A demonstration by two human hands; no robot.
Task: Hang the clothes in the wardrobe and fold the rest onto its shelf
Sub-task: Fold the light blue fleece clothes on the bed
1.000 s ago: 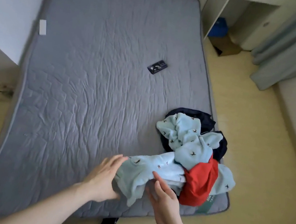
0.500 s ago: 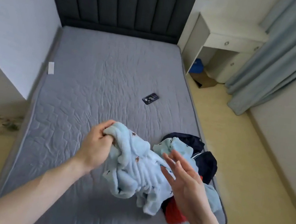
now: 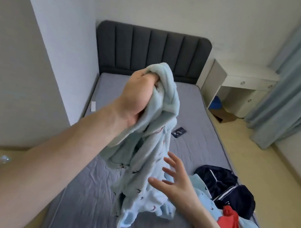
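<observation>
My left hand (image 3: pixel 138 96) grips the top of a light blue fleece garment (image 3: pixel 149 152) printed with small birds and holds it high over the bed. The cloth hangs down with its lower end near the mattress. My right hand (image 3: pixel 176 182) is spread with straight fingers beside the hanging cloth, touching it or just off it. On the bed's right near corner lies the rest of the pile: a dark navy garment (image 3: pixel 228 186), a red piece (image 3: pixel 230 225) and another light blue printed piece (image 3: pixel 208 204). No wardrobe is in view.
The grey quilted mattress (image 3: pixel 193 124) has a dark padded headboard (image 3: pixel 151 51) at the far end. A phone (image 3: pixel 179 132) lies on the mattress. A white desk (image 3: pixel 242 82) and blue-grey curtains (image 3: pixel 297 77) stand at the right, with yellow floor (image 3: pixel 257 149) alongside the bed.
My left hand has lifted the light blue garment from the pile to well above the bed. My right hand has let go and opened beside it. The view has tilted up.
</observation>
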